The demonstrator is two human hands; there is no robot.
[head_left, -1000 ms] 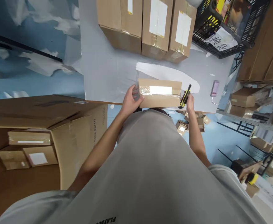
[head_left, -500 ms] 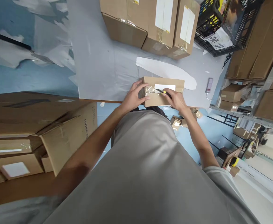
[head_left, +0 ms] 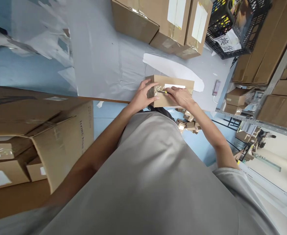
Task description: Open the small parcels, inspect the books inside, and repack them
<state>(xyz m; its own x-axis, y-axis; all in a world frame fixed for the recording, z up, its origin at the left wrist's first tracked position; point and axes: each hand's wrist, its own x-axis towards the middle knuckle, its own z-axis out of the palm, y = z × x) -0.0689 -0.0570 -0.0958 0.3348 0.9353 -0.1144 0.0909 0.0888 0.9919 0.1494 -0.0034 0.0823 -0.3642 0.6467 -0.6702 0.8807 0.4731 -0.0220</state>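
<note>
A small cardboard box [head_left: 162, 101] lies at the table's near edge, with clear tape and a white label [head_left: 174, 86] on top. My left hand [head_left: 141, 95] grips its left end, thumb and fingers spread around the corner. In my right hand [head_left: 182, 97] is a utility knife [head_left: 165, 92], dark with a yellow part, held flat over the box top. Its tip points left, at the taped end near my left fingers. I cannot tell whether the blade has gone through the tape. The right fingers partly cover the label.
Taped cartons [head_left: 136, 24] stand at the back of the grey-covered table [head_left: 96, 65]. Near the box lies a white sheet [head_left: 173, 70]. A black crate [head_left: 231, 49] stands back right. Left of me is a large open carton [head_left: 67, 137] with boxes inside; shelving [head_left: 278, 127] is on the right.
My right hand has brought the knife left and slightly toward me, from the label to the taped left end. My left hand stays on the box. The camera view has shifted slightly.
</note>
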